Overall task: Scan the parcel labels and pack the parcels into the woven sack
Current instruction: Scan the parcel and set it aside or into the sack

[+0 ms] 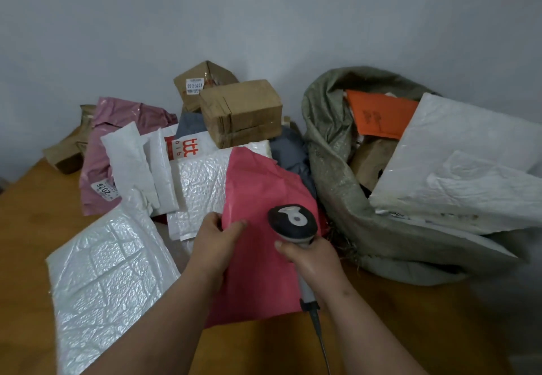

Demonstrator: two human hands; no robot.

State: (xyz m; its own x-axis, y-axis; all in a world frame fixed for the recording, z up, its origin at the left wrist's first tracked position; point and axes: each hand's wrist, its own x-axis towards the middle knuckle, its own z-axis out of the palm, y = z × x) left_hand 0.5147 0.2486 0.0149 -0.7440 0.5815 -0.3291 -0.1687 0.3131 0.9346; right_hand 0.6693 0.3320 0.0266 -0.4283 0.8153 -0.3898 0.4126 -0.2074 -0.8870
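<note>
Head view: red parcel's (258, 198) label unseen

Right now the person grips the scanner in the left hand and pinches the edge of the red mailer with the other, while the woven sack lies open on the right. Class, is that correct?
Not quite. The head view shows the scanner gripped in the right hand; the left hand pinches the red mailer. The woven sack does lie open on the right.

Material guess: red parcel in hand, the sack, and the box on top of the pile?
Red parcel: thin matte plastic film, probably poly; it creases and folds softly.
Sack: grey-green woven plastic; weave texture, frayed strands at its rim.
Box: brown corrugated cardboard, likely under clear tape; glossy bands.
</note>
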